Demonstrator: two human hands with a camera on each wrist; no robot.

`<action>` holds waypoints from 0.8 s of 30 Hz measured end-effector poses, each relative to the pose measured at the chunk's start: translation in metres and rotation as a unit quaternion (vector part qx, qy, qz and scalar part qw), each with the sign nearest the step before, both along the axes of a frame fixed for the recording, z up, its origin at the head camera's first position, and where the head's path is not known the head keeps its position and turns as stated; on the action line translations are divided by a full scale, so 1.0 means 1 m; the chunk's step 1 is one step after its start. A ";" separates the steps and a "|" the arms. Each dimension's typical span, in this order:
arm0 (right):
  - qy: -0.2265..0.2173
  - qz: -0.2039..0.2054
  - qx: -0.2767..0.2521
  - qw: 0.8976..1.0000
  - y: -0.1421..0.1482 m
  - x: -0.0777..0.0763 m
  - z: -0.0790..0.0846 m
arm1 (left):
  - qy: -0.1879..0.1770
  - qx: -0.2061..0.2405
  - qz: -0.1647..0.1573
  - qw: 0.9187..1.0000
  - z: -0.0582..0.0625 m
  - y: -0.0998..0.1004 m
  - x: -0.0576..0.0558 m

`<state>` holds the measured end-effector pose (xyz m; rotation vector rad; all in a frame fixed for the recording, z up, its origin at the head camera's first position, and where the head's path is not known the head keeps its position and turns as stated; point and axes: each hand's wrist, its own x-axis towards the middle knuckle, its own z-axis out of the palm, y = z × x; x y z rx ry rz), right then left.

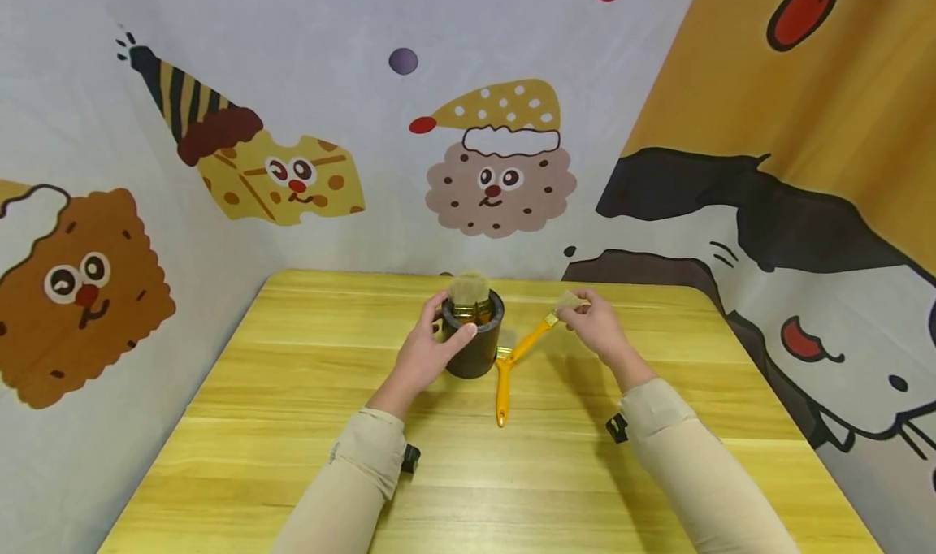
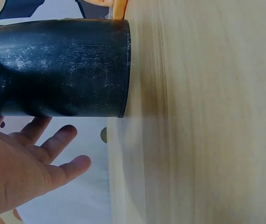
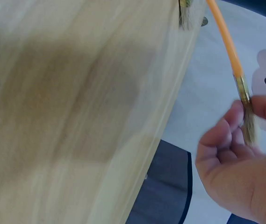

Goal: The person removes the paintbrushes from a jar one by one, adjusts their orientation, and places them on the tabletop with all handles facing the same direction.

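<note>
A black cylindrical pot (image 1: 474, 352) stands on the table, tilted little if at all. Pale paintbrush bristles (image 1: 469, 288) with gold metal bands rise out of its mouth. My left hand (image 1: 427, 355) holds the pot at the rim, thumb on the near side; the lower fingers spread away from the wall in the left wrist view. With thumb and fingertips, my right hand (image 1: 601, 326) pinches a paintbrush (image 3: 226, 39) by its bristle end. Its orange handle slants down toward the pot's right side. A second orange-handled paintbrush (image 1: 502, 393) lies on the table close beside the pot, partly crossed by the held one.
The wood-grain table (image 1: 292, 440) runs back to a cloth backdrop (image 1: 351, 245) printed with cartoon figures. Black wrist-worn devices show beneath the left cuff (image 1: 411, 458) and the right cuff (image 1: 617, 428).
</note>
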<state>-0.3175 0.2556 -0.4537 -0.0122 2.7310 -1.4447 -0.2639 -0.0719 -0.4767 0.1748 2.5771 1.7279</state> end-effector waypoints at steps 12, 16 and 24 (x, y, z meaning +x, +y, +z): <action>-0.089 0.139 0.059 0.984 -0.007 0.002 -0.018 | 0.001 -0.001 -0.001 1.000 0.000 0.000 -0.001; -0.085 0.149 0.081 0.982 -0.015 0.000 -0.030 | 0.000 -0.001 0.000 1.000 0.000 0.000 0.000; -0.060 0.153 0.113 0.980 -0.026 0.000 -0.040 | -0.001 0.003 -0.001 1.000 0.000 0.000 0.001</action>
